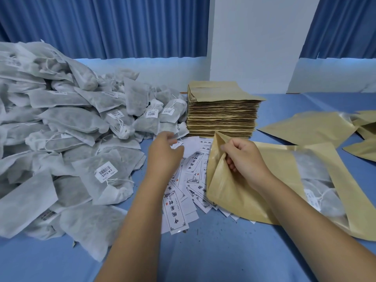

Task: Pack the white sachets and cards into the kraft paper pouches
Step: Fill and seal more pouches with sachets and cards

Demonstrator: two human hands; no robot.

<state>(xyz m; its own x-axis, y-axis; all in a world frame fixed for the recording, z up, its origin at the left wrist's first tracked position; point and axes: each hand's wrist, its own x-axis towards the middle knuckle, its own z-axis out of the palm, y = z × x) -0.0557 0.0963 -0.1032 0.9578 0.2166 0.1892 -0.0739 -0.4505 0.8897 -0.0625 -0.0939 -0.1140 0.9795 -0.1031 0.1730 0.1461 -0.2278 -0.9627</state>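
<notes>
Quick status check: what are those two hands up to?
Left hand picking a card from the spread. Right hand pinching the pouch mouth open, sachets already inside. Nothing in the way.

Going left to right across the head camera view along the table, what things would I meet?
Heap of white mesh sachets with barcode labels → left hand over the spread of white printed cards → right hand holding open the kraft paper pouch with a clear window → flat kraft pouches at the right edge.

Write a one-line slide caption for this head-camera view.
Right hand holds a kraft pouch open while left hand picks a card beside piled sachets.
</notes>
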